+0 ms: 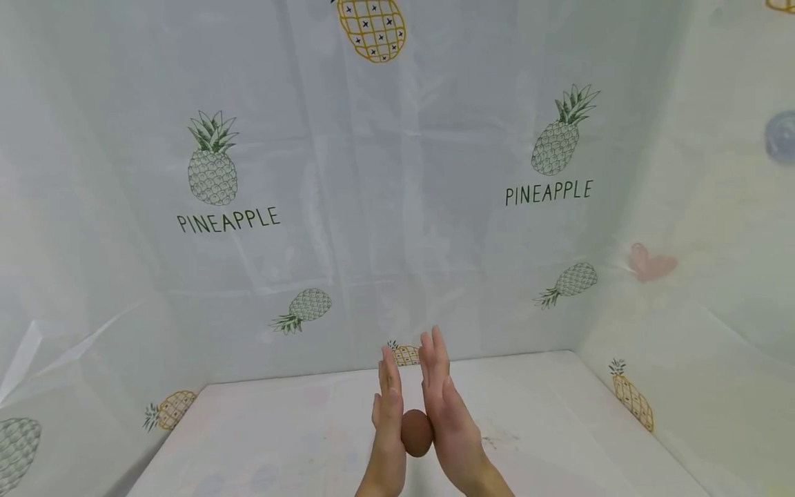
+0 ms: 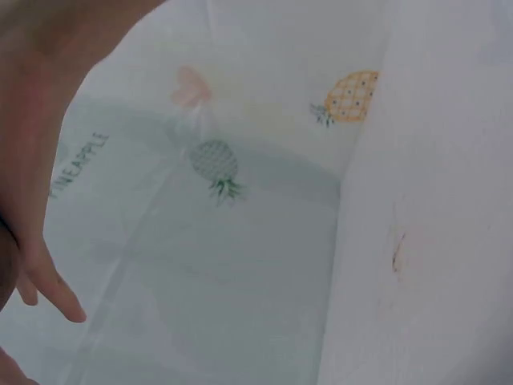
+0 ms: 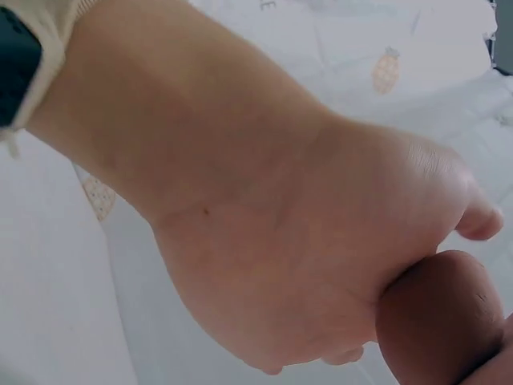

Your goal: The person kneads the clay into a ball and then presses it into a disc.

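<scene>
A brown egg [image 1: 417, 433] is pressed between my two palms, held over the white table. My left hand [image 1: 388, 421] stands upright against the egg's left side, its fingers straight and pointing up and away. On the other side, my right hand [image 1: 452, 428] presses its palm to the egg, fingers also extended. The right wrist view shows the egg [image 3: 439, 317] close up, with a small dark mark on its smooth shell and the right palm [image 3: 313, 233] against it. Only a sliver of the egg [image 2: 6, 265] shows in the left wrist view.
The white table [image 1: 279, 428] has small brownish smudges [image 1: 497, 440] right of the hands. Behind it hangs a pale sheet [image 1: 397, 207] printed with pineapples, and similar sheets enclose the left and right sides. A strapped device [image 3: 20, 68] shows at the right wrist.
</scene>
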`<state>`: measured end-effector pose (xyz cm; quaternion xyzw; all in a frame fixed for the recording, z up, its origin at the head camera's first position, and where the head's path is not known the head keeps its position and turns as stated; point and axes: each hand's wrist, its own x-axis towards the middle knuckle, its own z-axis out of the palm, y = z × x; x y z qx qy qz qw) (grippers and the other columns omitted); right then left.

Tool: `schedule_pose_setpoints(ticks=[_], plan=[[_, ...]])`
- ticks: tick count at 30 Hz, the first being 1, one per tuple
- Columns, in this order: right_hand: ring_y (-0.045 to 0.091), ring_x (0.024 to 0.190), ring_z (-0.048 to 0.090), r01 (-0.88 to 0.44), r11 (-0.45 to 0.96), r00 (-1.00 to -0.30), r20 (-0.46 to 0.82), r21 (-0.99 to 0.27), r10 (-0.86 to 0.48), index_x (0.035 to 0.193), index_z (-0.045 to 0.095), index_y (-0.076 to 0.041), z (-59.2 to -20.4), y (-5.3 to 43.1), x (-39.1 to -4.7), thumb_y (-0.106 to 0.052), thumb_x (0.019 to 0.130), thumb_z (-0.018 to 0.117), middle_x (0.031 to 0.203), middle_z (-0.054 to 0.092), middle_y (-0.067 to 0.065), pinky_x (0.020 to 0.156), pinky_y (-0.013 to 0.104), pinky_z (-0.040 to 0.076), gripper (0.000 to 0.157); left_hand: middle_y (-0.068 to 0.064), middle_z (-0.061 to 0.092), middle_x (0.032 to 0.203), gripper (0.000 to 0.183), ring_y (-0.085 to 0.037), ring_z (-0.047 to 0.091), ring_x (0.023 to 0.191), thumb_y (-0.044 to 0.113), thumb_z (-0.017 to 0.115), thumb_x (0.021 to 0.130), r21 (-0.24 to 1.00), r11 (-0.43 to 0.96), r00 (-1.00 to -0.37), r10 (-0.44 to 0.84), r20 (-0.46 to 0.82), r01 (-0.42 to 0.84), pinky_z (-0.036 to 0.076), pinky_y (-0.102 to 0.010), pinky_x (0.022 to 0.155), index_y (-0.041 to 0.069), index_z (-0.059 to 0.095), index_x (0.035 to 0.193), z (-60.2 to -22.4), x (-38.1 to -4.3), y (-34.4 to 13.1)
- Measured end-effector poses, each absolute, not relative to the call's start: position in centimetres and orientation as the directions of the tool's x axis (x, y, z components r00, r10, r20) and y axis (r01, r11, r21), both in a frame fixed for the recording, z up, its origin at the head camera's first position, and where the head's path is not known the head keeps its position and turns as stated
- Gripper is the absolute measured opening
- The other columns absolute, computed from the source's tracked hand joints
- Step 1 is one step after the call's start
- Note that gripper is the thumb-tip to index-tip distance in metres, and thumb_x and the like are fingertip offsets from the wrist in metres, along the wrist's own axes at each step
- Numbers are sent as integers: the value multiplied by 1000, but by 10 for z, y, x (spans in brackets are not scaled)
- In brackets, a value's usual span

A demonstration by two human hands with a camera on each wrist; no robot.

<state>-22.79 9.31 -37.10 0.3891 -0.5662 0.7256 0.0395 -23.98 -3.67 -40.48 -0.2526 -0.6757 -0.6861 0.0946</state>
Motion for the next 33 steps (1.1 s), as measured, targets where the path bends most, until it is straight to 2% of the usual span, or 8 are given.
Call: schedule_pose_setpoints(ticks=[3, 6, 14, 18, 21, 25, 29, 33], plan=[[21, 161, -25, -535, -330, -706, 626, -778, -331, 167, -18, -43, -372, 99, -231, -36, 112, -3, 177, -18, -14, 116, 68, -26, 58, 20, -12, 175, 53, -30, -34, 157, 46, 10, 115, 908, -116, -869, 263, 418, 402, -28, -79, 108, 52, -3, 166, -403, -229, -31], [22, 161, -25, -558, -312, -714, 636, -769, -292, 167, -18, -43, -372, 104, -235, -36, 112, -2, 176, -19, -15, 116, 69, -26, 58, 26, -14, 174, 52, -30, -36, 156, 48, 9, 115, 920, -165, -864, 319, 390, 355, -28, -82, 105, 55, -3, 165, -400, -220, -27], [25, 161, -26, -493, -282, -777, 562, -823, -282, 165, -19, -48, -379, 104, -241, -40, 114, 1, 174, -21, -17, 115, 75, -24, 56, 25, -14, 175, 53, -14, -23, 160, 39, 8, 116, 895, -212, -818, 365, 445, 393, -23, -79, 113, 52, -3, 167, -394, -211, -26], [23, 161, -26, -375, -282, -817, 459, -883, -349, 164, -15, -54, -384, 97, -243, -47, 115, 4, 175, -20, -13, 118, 74, -21, 53, 27, -13, 174, 54, -17, -25, 160, 42, 9, 115, 895, -206, -833, 329, 445, 397, -23, -80, 112, 52, -4, 166, -391, -212, -31], [23, 162, -23, -273, -283, -831, 373, -920, -412, 162, -12, -59, -386, 91, -242, -53, 114, 6, 176, -17, -11, 121, 71, -20, 51, 24, -14, 174, 55, -27, -32, 158, 48, 11, 114, 897, -179, -855, 273, 440, 404, -25, -83, 107, 53, -4, 166, -389, -216, -35], [27, 162, -20, -228, -259, -824, 328, -939, -462, 162, -12, -58, -384, 83, -236, -56, 114, 6, 177, -16, -6, 122, 70, -17, 52, 21, -15, 174, 56, -34, -36, 155, 50, 13, 112, 891, -140, -876, 166, 452, 433, -25, -83, 107, 53, -3, 166, -390, -227, -42], [32, 161, -23, -233, -259, -793, 338, -937, -507, 163, -15, -56, -381, 76, -228, -54, 114, 5, 177, -20, -1, 120, 72, -19, 53, 21, -14, 174, 56, -25, -30, 158, 48, 12, 113, 876, -114, -875, 76, 478, 468, -24, -76, 114, 51, -2, 167, -393, -239, -51], [29, 160, -26, -263, -265, -762, 368, -928, -533, 162, -17, -56, -378, 74, -223, -50, 114, 2, 175, -24, -6, 118, 72, -22, 52, 23, -16, 173, 56, -13, -26, 159, 47, 11, 114, 868, -86, -868, 40, 494, 490, -27, -66, 118, 48, -5, 167, -396, -248, -58]])
